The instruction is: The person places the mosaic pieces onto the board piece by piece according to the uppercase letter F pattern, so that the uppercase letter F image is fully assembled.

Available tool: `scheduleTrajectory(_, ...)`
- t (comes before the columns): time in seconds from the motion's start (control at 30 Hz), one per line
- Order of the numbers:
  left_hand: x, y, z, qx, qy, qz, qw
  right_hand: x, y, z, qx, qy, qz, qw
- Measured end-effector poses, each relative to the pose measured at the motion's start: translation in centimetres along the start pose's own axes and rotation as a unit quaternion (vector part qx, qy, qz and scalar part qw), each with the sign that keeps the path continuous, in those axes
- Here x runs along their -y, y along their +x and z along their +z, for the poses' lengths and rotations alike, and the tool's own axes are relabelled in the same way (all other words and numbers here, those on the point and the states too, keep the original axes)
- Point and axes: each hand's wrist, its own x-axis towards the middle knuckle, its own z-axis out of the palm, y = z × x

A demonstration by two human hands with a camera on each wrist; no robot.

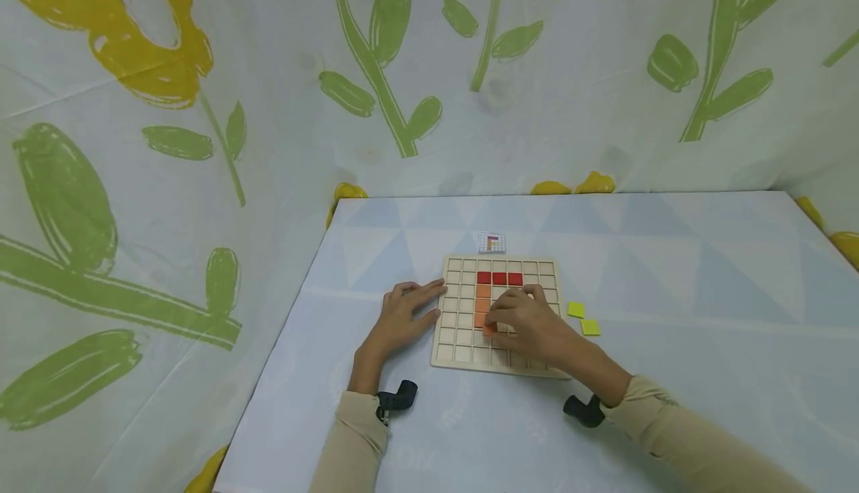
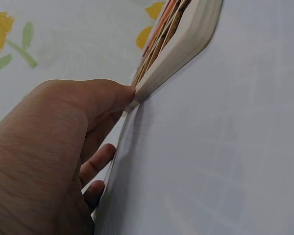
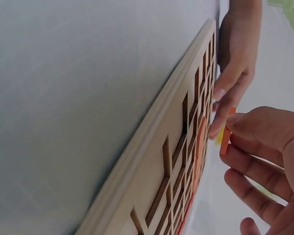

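A square wooden grid board point(image 1: 465, 355) lies on the table. Three red tiles point(image 1: 499, 278) form a row in its upper cells, and a column of orange tiles point(image 1: 482, 305) runs down from the leftmost red one. My right hand point(image 1: 526, 323) is over the lower middle of the board, pinching an orange tile point(image 3: 226, 137) between thumb and fingers. In the right wrist view that tile is tilted on edge, above the grid. My left hand point(image 1: 400, 319) rests at the board's left edge, thumb and fingers extended; its thumb touches the rim in the left wrist view.
Two yellow tiles point(image 1: 590, 327) lie on the table just right of the board. Behind the board is a small printed card point(image 1: 492, 242) with a coloured grid pattern. A flower-print curtain point(image 1: 282, 68) hangs along the table's back and left sides.
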Motion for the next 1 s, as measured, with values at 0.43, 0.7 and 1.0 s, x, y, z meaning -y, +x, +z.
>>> scheduleTrajectory(0.43,0.0,-0.1,-0.1,0.001,-0.007,0.001,1.0,0.8,0.5,1.3,0.029,-0.035,0.003,0.999)
scheduleTrajectory(0.7,0.1,0.0,0.1,-0.003,0.001,0.004,1.0,0.8,0.4,1.5,0.032,-0.039,-0.009,0.9987)
scheduleTrajectory(1.0,0.1,-0.1,0.1,-0.011,-0.005,0.008,0.9999,0.5,0.2,1.8,0.027,-0.04,-0.027,0.9984)
